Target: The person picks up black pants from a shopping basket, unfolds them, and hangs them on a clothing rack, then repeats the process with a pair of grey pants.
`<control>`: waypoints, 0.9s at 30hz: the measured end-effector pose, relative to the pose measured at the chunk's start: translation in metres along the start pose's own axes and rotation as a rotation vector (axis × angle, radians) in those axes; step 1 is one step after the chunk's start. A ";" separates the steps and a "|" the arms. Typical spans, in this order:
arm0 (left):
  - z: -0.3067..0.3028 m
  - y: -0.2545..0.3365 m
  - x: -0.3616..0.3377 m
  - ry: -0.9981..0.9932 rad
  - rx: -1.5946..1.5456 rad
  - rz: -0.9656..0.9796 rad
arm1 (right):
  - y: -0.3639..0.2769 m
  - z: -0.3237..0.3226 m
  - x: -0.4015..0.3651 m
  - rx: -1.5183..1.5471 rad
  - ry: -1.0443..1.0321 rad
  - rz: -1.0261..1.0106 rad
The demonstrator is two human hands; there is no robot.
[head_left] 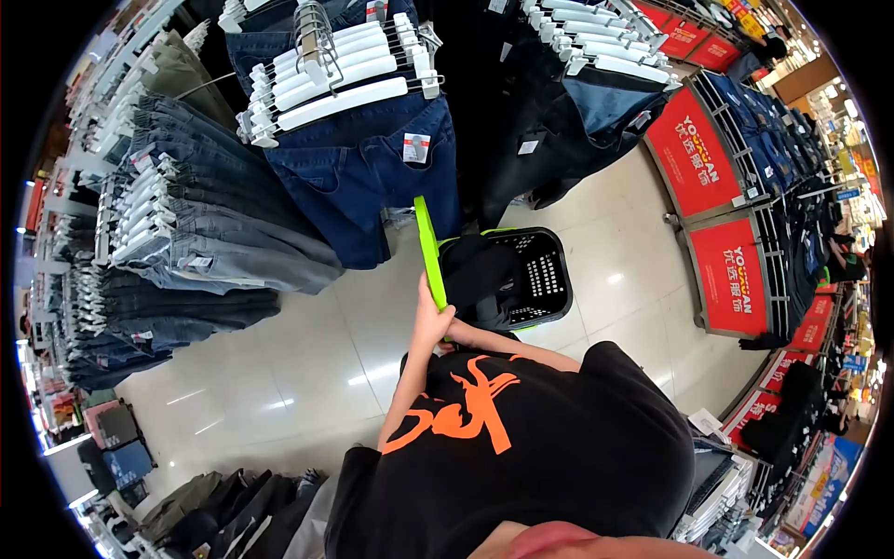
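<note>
A black shopping basket (549, 279) with a bright green rim stands on the floor in front of me, dark folded clothing (480, 270) inside it. Its long green handle (428, 252) slants up on the left side. My left hand (431, 315) is closed around the near end of this handle. Just beside it, my right hand (454, 332) meets the left at the handle's lower end. The right fingers are mostly hidden, so their grip does not show.
Jeans (372, 168) on white hangers hang just beyond the basket, with black trousers (549, 140) to their right. Grey and blue trousers (233, 224) line the left. Red-signed display bins (731, 279) stand at right. Pale tiled floor (307, 345) lies between the racks.
</note>
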State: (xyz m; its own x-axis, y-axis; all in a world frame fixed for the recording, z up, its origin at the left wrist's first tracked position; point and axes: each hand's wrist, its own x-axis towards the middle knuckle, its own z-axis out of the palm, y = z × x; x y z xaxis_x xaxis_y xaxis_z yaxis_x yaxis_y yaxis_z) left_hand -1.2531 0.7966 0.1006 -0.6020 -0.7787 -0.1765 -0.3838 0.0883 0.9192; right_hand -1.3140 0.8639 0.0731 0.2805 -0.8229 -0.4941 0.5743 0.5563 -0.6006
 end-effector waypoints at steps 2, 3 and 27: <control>-0.013 0.011 0.008 -0.005 -0.081 -0.004 | -0.011 0.010 0.007 0.108 0.032 0.010; -0.021 0.015 0.015 0.002 -0.007 0.046 | -0.011 0.012 0.010 0.033 0.093 -0.015; -0.078 -0.057 0.235 -0.572 0.450 -0.150 | 0.038 0.105 0.044 -0.239 1.217 -0.309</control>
State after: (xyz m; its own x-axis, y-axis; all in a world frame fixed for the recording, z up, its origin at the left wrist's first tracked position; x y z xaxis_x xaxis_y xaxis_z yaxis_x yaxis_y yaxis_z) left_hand -1.3175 0.5599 0.0340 -0.7441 -0.3681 -0.5575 -0.6663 0.3479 0.6596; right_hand -1.1991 0.8372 0.0943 -0.7944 -0.3556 -0.4924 0.3017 0.4727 -0.8280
